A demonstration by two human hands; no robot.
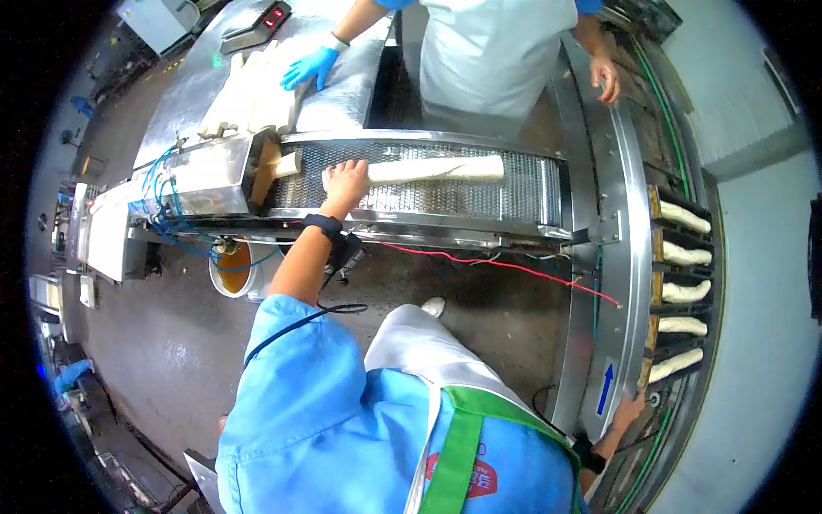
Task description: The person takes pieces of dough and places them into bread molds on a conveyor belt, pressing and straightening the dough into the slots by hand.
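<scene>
A long pale dough roll [437, 170] lies lengthwise on the metal mesh conveyor belt [411, 202]. My left hand [347, 182] is closed over the roll's left end. Left of that hand, a shorter dough end [288, 164] pokes out from the brown flap [267, 167] of a steel machine housing [201, 180]. My right hand [629, 413] is low on the right, at the steel rail beside the nearest dough-filled tin [676, 366]; its fingers are partly hidden and too small to read. Several more tins with dough strips [685, 291] line up beyond it.
Across the belt stands a co-worker in a white apron [484, 60], one blue-gloved hand [312, 67] by dough pieces [257, 90] on a steel table. A scale [257, 26] is there too. A bucket [235, 270] and red cable [479, 259] are below the belt.
</scene>
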